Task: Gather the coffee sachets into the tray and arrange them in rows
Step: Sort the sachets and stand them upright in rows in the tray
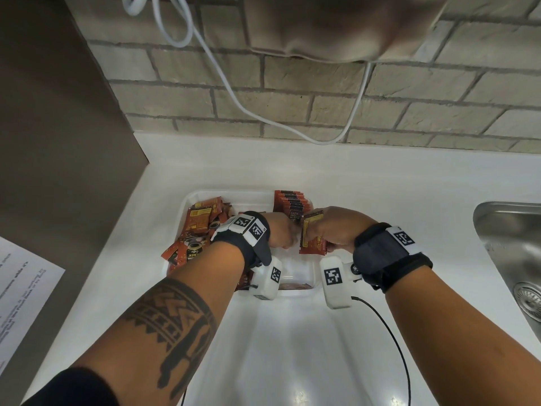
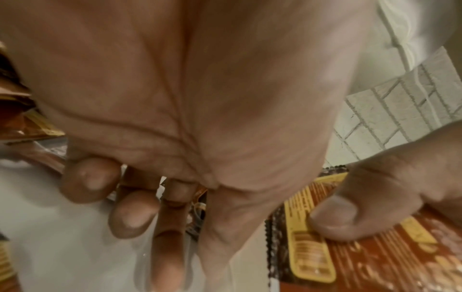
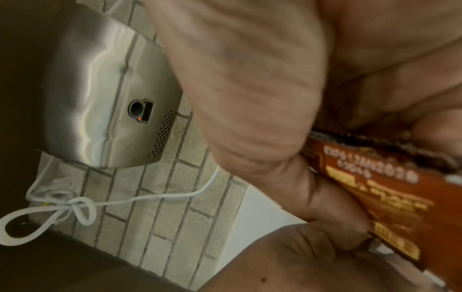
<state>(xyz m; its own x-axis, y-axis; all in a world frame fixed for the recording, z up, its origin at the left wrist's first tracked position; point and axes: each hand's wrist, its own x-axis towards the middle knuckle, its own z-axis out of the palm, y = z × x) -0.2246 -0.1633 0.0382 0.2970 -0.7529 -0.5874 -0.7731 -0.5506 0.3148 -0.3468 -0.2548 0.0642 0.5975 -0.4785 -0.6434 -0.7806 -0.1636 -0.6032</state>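
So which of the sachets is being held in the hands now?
The sachet with its yellow label facing up, held by the right hand above the tray; the others lie loose at left or stand in a row behind.

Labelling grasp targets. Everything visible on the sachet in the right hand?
The sachet is a flat orange-brown foil-like packet with a yellow text panel, printed code and dark serrated end seals. It is held over the white tray, near the neat row of sachets. The right hand grips it, thumb pressed on the yellow panel; the left hand is beside it, contact unclear.
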